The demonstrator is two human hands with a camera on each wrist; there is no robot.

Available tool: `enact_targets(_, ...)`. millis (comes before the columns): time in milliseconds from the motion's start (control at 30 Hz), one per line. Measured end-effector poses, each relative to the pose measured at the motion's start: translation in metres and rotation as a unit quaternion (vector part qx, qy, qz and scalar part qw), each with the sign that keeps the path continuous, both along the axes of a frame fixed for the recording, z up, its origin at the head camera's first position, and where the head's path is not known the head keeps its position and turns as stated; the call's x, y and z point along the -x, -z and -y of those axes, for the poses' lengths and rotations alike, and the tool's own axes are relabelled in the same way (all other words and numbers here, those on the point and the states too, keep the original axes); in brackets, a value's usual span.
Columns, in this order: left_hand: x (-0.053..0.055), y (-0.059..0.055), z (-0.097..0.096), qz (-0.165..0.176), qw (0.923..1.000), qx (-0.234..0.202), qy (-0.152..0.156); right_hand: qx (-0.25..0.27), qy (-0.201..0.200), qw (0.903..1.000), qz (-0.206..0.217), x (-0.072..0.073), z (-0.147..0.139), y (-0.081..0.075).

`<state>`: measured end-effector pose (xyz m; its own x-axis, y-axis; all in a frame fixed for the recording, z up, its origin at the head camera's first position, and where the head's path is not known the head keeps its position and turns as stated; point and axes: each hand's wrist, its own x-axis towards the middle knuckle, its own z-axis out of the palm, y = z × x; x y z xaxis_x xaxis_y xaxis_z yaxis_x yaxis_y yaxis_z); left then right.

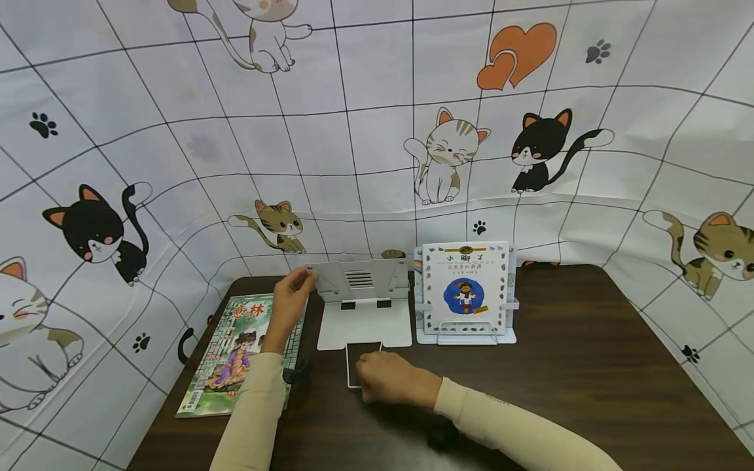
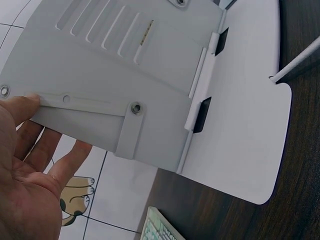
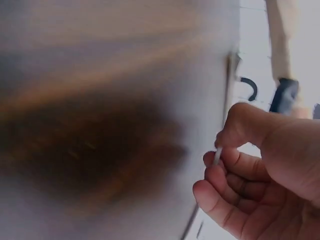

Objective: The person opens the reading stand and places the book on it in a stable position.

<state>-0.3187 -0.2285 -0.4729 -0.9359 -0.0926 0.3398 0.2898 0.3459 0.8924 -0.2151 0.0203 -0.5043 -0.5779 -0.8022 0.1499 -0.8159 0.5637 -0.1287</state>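
At the left lies one magazine (image 1: pixel 238 353), not yet on any stand. The left hand (image 1: pixel 291 297) pinches the back panel's left edge of the empty white book stand (image 1: pixel 363 307), mid-table. The right hand (image 1: pixel 385 378), fingers curled, grips its wire page-holder (image 1: pixel 363 360). A second stand (image 1: pixel 467 335), right, already holds one booklet (image 1: pixel 465 288).

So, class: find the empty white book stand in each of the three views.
Head: white book stand at table centre, left hand on its left edge.
Left wrist: fills the frame.
Right wrist: only its wire shows, pinched by the right hand.
Shared landmark: dark wooden table.
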Motion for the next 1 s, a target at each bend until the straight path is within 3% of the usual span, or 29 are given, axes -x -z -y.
enact_targets(167,0.001,0.003,0.002,-0.001,1.0000,0.006,-0.006,0.043,0.024,0.9945,0.092,0.013,-0.006,-0.017)
enact_targets(300,0.000,0.004,0.002,0.002,1.0000,0.006,-0.001,0.113,0.042,0.9808,0.153,0.022,-0.012,-0.031)
enact_targets(400,-0.001,0.003,0.003,0.003,1.0000,0.004,0.005,0.179,0.055,0.9669,0.173,0.030,-0.016,-0.037)
enact_targets(467,-0.007,-0.006,0.000,0.013,0.9999,0.009,0.006,0.216,0.079,0.9575,0.175,0.037,-0.017,-0.037)
enact_targets(600,-0.007,-0.010,-0.003,0.025,0.9997,0.003,0.003,0.303,0.121,0.9271,0.184,0.052,-0.018,-0.031)
enact_targets(667,-0.003,-0.005,-0.001,0.023,0.9997,-0.004,0.003,0.335,0.138,0.9135,0.186,0.060,-0.020,-0.025)
enact_targets(767,0.002,0.001,0.001,0.012,0.9999,-0.007,0.006,0.345,0.157,0.9036,0.200,0.067,-0.022,-0.016)
enact_targets(1000,0.000,0.004,0.001,-0.001,1.0000,0.003,-0.003,0.299,0.202,0.9027,0.234,0.077,-0.022,0.006)
